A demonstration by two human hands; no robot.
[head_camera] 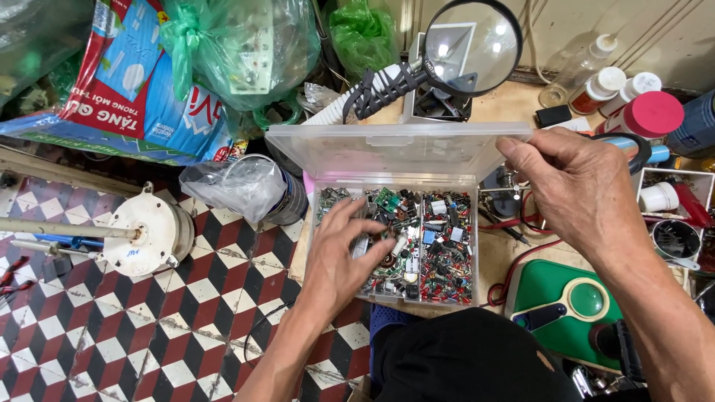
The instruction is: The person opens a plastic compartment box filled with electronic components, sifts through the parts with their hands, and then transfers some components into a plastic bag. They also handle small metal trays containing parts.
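Note:
A clear plastic compartment box [447, 296] sits in front of me, filled with small electronic parts [445, 253]: resistors, capacitors, little green boards. Its clear lid [387, 152] stands raised at the back. My right hand [577, 186] pinches the lid's right corner and keeps it up. My left hand [339, 253] reaches into the left and middle compartments, fingers spread and curled among the loose parts; whether a part is between the fingertips is hidden.
A magnifier on a flexible arm [471, 46] stands behind the box. Bottles and a red-capped can [649, 113] crowd the right. A green tool [573, 313] lies at lower right. A white fan motor [149, 234] and plastic bags [246, 45] sit on the checkered floor at left.

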